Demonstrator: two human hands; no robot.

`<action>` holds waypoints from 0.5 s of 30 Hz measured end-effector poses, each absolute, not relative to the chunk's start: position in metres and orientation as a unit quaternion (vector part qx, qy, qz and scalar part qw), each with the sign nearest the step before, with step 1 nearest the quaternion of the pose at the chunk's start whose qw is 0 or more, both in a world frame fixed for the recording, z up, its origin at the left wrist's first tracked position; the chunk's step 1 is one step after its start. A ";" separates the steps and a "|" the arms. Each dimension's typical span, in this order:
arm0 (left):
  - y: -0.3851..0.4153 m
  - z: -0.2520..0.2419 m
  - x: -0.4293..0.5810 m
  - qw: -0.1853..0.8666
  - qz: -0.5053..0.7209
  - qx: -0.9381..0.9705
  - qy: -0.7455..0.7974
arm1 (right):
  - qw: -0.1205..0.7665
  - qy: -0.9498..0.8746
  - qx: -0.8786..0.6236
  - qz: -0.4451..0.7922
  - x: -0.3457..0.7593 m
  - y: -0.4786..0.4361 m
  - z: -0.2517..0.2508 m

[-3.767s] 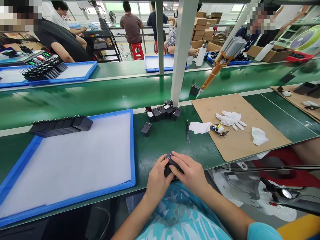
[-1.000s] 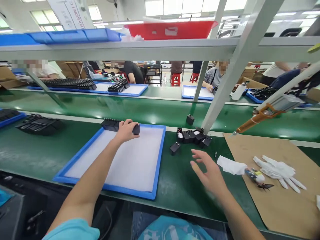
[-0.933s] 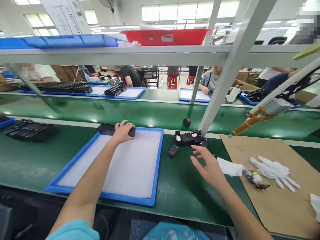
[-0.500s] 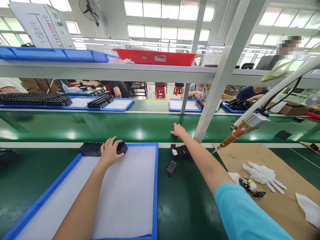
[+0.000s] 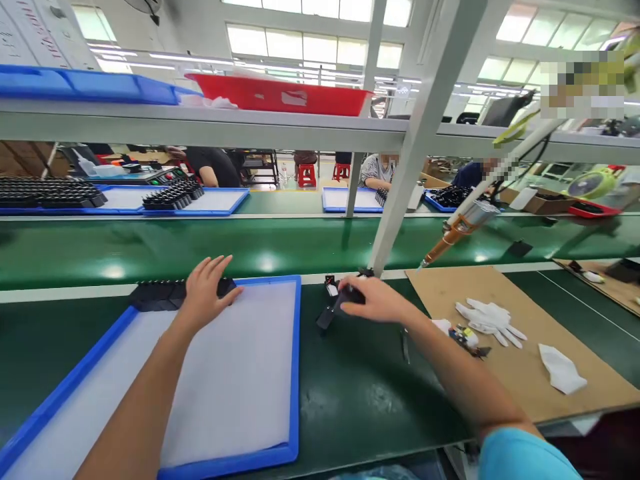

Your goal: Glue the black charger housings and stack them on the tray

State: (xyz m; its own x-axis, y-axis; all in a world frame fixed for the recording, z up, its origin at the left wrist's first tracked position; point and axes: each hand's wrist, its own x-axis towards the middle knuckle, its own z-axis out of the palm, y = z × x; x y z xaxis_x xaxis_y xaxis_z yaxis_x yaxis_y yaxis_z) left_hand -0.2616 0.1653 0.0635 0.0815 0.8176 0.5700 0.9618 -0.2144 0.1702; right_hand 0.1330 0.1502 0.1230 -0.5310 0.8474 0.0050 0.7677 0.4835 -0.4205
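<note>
My left hand (image 5: pixel 205 292) lies with fingers stretched out over the right end of a row of black adapters (image 5: pixel 156 295) at the far edge of a blue tray (image 5: pixel 296 373) lined with white foam. My right hand (image 5: pixel 376 299) is curled over a black adapter (image 5: pixel 347 296) among a small cluster of black adapters (image 5: pixel 330 288) on the green table, just right of the tray. One loose adapter (image 5: pixel 325 318) lies tilted in front of that cluster.
A brown cardboard mat (image 5: pixel 515 333) at the right carries white gloves (image 5: pixel 487 319), a white cloth (image 5: pixel 561 369) and a small circuit board (image 5: pixel 465 337). An orange electric screwdriver (image 5: pixel 453 232) hangs above it. A slanted grey post (image 5: pixel 400 193) rises behind the cluster. Other people work at far benches.
My right hand has come back from the conveyor belt behind the post to the adapter cluster. My left hand has opened flat over the row's end. The view has shifted left.
</note>
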 end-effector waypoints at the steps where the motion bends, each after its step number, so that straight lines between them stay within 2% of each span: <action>1: 0.159 0.076 -0.255 0.131 -0.300 -0.733 -0.596 | 0.098 -0.860 -0.463 0.191 0.142 0.129 0.113; 5: 0.114 0.120 -0.214 0.098 -0.285 -0.747 -0.593 | 0.069 -0.830 -0.519 0.190 0.158 0.069 0.070; 8: 0.063 0.122 -0.167 0.029 -0.268 -0.787 -0.555 | 0.110 -0.810 -0.526 0.234 0.173 0.055 0.057; 11: 0.018 0.092 -0.111 -0.092 -0.245 -0.815 -0.516 | 0.272 -0.740 -0.550 0.277 0.210 0.071 0.067; 15: -0.008 0.034 -0.040 -0.218 -0.268 -0.767 -0.541 | 0.630 -0.535 -0.540 0.157 0.284 0.135 0.090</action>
State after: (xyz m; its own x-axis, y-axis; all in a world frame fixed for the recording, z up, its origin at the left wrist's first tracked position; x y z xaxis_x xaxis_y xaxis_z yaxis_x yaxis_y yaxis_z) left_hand -0.0398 -0.0079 0.0340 0.2707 0.9468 0.1739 0.7129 -0.3185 0.6247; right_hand 0.2836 0.1347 0.0901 0.3778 0.7759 0.5052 0.3797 0.3679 -0.8488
